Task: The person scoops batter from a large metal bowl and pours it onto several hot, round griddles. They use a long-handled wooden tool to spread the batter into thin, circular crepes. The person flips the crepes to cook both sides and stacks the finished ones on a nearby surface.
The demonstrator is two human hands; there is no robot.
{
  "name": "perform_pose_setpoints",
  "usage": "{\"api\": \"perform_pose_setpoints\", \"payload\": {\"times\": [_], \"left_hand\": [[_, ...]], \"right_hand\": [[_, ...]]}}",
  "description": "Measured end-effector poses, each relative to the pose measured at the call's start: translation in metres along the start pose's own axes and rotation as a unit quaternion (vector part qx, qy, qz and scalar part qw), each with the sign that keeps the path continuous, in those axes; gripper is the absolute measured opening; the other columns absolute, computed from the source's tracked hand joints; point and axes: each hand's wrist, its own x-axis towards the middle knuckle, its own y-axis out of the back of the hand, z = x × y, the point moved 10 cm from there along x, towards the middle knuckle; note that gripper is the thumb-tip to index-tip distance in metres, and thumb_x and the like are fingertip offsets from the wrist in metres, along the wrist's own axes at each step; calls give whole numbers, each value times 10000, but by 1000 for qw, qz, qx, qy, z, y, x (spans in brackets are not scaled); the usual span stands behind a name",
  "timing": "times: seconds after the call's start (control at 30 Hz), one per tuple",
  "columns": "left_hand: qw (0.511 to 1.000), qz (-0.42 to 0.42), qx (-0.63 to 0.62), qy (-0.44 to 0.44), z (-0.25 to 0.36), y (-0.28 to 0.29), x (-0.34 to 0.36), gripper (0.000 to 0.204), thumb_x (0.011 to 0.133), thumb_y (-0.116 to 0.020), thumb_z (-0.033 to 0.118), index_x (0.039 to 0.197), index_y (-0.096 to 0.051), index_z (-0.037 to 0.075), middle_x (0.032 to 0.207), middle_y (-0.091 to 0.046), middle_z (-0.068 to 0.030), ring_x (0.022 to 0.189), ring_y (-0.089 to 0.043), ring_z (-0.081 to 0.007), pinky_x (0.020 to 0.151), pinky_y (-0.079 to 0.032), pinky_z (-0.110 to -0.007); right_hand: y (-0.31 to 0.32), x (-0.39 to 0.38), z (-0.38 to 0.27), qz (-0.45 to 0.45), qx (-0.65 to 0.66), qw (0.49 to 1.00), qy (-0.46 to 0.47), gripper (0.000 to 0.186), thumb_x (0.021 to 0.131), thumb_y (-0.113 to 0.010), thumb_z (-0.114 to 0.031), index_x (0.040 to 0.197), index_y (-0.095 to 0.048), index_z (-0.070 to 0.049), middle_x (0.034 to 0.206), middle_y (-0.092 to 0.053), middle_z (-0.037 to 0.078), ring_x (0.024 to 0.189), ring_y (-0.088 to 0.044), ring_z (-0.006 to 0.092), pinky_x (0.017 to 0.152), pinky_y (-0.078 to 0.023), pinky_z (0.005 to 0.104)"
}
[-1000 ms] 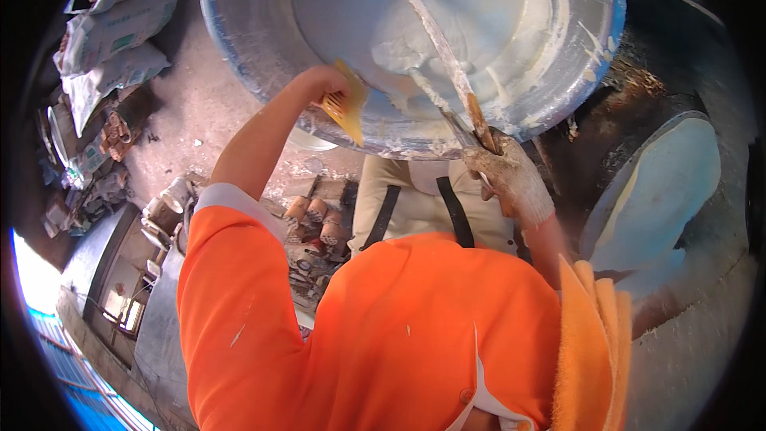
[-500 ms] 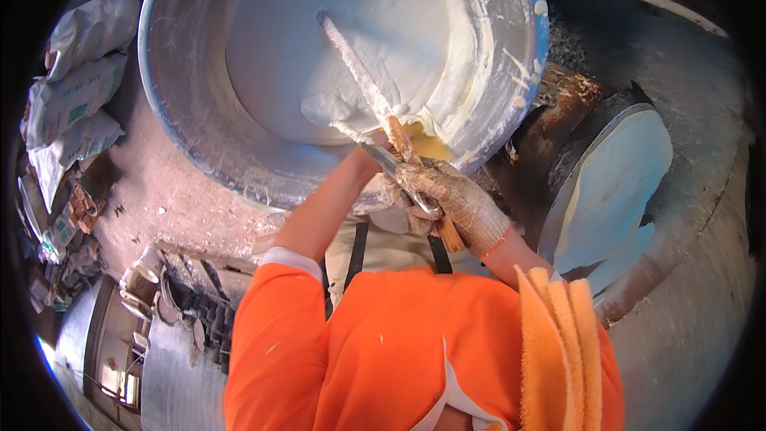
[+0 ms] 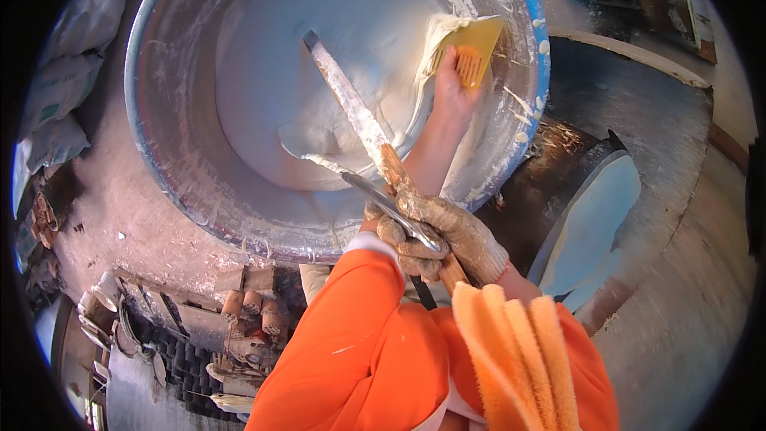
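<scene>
My bare left hand point(image 3: 456, 94) is closed on a yellow plastic scraper point(image 3: 479, 40) with white paste along its edge. It reaches inside a large round tub point(image 3: 171, 136), by the right inner wall, my forearm passing under the tools in my other hand. My right hand point(image 3: 447, 231), in a stained knit glove, grips a wooden stick point(image 3: 355, 108) whose upper length is caked with paste. Against the stick, the same hand holds a metal-handled tool point(image 3: 391, 207); its paste-covered far end rests low in the tub. Thick white paste point(image 3: 271, 56) fills the tub's bottom.
Stacked white sacks point(image 3: 68, 84) lie at the far left. Clay-coloured cylinders point(image 3: 251, 303) and dark blocks stand below the tub. To the right are a rusty cylinder point(image 3: 550, 160) and a pale blue-white sheet point(image 3: 594, 219). An orange towel point(image 3: 519, 351) hangs at my right shoulder.
My left hand has moved from the tub's near edge up and right along its inner wall, carrying the scraper. The gloved right hand still holds the stick and metal tool, slightly lower.
</scene>
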Motion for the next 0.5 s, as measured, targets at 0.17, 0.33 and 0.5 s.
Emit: {"api": "perform_pose_setpoints", "payload": {"times": [0.17, 0.33, 0.5], "left_hand": [[976, 13, 217, 22, 37, 40, -146, 219, 892, -491, 238, 1032, -520, 72, 904, -592, -68, 832, -597, -193, 683, -510, -301], [859, 344, 377, 52, 134, 70, -341, 211, 856, -540, 194, 1023, -552, 67, 846, -619, -63, 746, -619, -180, 637, -527, -311], [717, 399, 572, 14, 209, -13, -437, 159, 818, -575, 141, 937, -561, 36, 768, -607, -60, 631, -608, -167, 571, -526, -294]], "right_hand": [[19, -5, 1, 36, -89, 995, 36, 275, 891, -494, -292, 1003, -498, -41, 706, -489, -9, 456, -376, 31, 393, -316, 158], [51, -21, 10, 124, -284, 948, 75, 283, 871, -521, -281, 1012, -533, -36, 736, -530, -10, 469, -392, 26, 398, -325, 176], [152, -48, 35, 299, -525, 796, -29, 344, 861, -529, -333, 1045, -535, -42, 783, -591, 48, 619, -523, 136, 610, -454, 279]]}}
